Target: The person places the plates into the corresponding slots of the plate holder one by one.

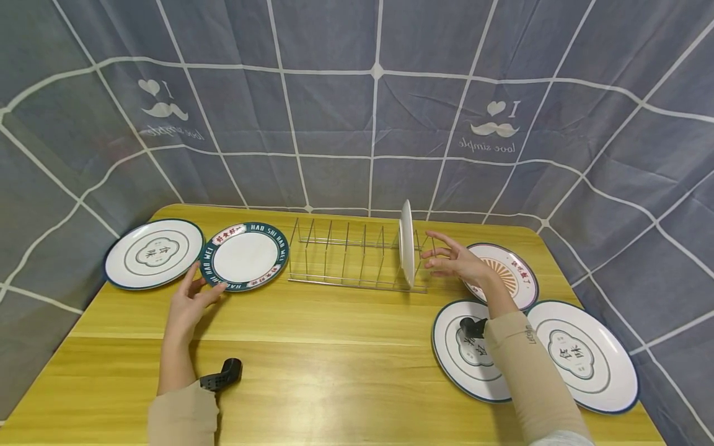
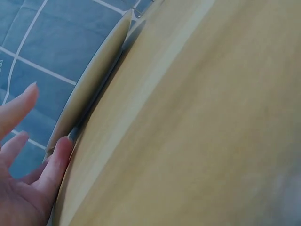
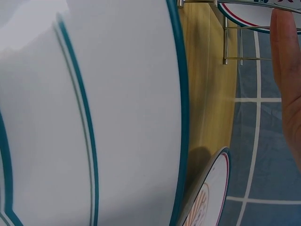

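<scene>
A white plate (image 1: pixel 407 244) stands on edge in the right end of a wire dish rack (image 1: pixel 357 284). Beside its right face is my right hand (image 1: pixel 454 260), fingers stretched toward it with no grip on it. In the right wrist view, extended fingers (image 3: pixel 287 52) overlap the rack wires and the plate's green-and-red rim. My left hand (image 1: pixel 189 303) is at the near left edge of a green-rimmed plate (image 1: pixel 245 257) lying flat, its thumb and fingers spread at the rim. The left wrist view shows a fingertip right at that plate's edge (image 2: pixel 94 84).
Left of the green-rimmed plate lies a blue-rimmed plate (image 1: pixel 128 254). A sunburst-patterned plate (image 1: pixel 524 291) and two more blue-rimmed plates, one nearer (image 1: pixel 452 359) and one far right (image 1: pixel 613 371), lie on the wooden table (image 1: pixel 334 371). A grey gridded curtain (image 1: pixel 334 111) hangs behind.
</scene>
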Demonstrator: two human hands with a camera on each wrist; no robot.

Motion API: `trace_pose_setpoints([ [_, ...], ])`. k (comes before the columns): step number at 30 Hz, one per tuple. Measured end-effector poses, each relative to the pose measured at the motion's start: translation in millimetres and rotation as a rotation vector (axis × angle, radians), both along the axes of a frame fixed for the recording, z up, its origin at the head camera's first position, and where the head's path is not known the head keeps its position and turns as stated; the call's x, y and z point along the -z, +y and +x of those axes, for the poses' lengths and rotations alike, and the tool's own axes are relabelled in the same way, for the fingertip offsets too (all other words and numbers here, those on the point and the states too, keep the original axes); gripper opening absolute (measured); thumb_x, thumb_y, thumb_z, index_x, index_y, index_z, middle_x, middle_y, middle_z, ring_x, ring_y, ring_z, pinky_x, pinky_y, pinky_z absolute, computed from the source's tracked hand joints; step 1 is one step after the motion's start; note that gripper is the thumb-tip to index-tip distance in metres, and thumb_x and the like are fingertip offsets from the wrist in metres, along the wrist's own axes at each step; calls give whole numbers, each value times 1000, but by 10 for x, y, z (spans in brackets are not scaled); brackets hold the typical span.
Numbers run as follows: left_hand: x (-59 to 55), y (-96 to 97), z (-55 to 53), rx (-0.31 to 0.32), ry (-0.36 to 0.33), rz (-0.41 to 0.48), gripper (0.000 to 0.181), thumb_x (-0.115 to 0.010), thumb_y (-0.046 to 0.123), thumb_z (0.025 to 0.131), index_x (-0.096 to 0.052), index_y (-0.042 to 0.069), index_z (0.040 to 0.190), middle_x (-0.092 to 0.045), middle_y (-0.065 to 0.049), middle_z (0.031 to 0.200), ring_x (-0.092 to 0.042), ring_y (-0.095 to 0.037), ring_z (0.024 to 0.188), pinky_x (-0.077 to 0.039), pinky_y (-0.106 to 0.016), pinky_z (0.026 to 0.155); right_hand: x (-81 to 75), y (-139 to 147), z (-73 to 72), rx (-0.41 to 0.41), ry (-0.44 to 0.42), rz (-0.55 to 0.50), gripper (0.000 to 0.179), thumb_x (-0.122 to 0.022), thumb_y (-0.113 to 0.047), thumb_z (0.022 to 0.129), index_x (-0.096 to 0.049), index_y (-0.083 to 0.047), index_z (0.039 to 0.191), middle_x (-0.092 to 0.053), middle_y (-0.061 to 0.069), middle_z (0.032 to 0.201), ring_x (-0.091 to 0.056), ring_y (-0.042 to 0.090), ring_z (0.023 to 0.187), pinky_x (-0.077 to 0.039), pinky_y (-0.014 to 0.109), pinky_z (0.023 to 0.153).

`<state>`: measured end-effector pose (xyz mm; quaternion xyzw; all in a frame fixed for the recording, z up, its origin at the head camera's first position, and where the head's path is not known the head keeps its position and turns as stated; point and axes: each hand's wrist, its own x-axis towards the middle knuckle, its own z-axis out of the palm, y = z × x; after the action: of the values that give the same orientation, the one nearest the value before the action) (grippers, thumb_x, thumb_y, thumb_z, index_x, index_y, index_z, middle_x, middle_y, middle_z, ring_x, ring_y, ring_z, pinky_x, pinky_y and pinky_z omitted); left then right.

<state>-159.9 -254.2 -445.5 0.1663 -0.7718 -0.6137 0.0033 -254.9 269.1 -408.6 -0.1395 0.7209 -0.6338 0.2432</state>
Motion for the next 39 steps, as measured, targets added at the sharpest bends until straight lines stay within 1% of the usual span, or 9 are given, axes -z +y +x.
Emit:
trace_pose_setpoints([
  [2,0,-16,-24,87,-13,-65,89,-62,36,85,-1,23,148,-18,-25,146,-56,8,71,-39,-34,100,-7,0,5,0,-2,1,74,-57,-6,89,-14,-18,147,-34,35,130,-59,18,96,-41,52,95],
  [4,1,-25,-56,127,-22,-118,89,-61,39,86,1,22,148,-15,-27,147,-57,7,69,-37,-41,100,-10,0,6,-3,0,6,74,-58,-6,89,-13,-18,147,-34,35,130,-59,19,96,-41,53,95],
  [8,19,-24,-124,142,-29,-239,87,-59,41,86,-3,16,148,-17,-29,145,-58,1,62,-50,-28,81,-11,6,5,-12,11,20,75,-57,-7,90,-10,-15,148,-35,35,129,-58,19,97,-41,53,95],
  [12,49,-15,-177,127,3,-290,82,-59,35,88,-10,6,147,-21,-29,135,-54,-3,57,-53,-17,59,-11,9,7,-7,11,21,75,-57,-6,90,-10,-16,148,-36,33,128,-59,19,97,-42,52,95],
  [17,78,-8,-192,110,22,-308,80,-60,28,89,-11,0,145,-23,-27,131,-54,0,54,-49,-11,57,-10,7,13,1,5,25,74,-58,-7,89,-13,-18,147,-41,29,126,-59,19,96,-43,50,94],
  [19,91,0,-193,106,34,-260,80,-59,25,89,-9,1,146,-21,-26,133,-54,3,56,-49,-10,60,-4,8,11,1,8,28,75,-58,-7,89,-13,-17,147,-42,28,125,-59,19,96,-43,50,94],
  [24,108,29,-196,79,66,-42,82,-58,12,90,0,9,147,-11,-18,138,-50,11,72,-50,-10,70,2,10,7,-5,10,18,73,-55,-4,90,-12,-18,148,-38,32,127,-59,19,97,-42,52,95],
  [31,90,23,-192,72,35,219,89,-54,2,89,13,19,145,19,-10,150,-46,-1,103,-47,-11,82,6,11,-2,-8,5,9,72,-54,-3,90,-14,-20,147,-33,36,130,-58,22,100,-39,55,97],
  [39,75,20,-186,100,55,394,91,-55,3,90,14,25,145,6,-18,151,-47,-1,108,-46,-12,85,9,16,-4,-4,0,12,71,-55,-4,90,-16,-23,147,-34,35,130,-57,24,101,-40,53,97],
])
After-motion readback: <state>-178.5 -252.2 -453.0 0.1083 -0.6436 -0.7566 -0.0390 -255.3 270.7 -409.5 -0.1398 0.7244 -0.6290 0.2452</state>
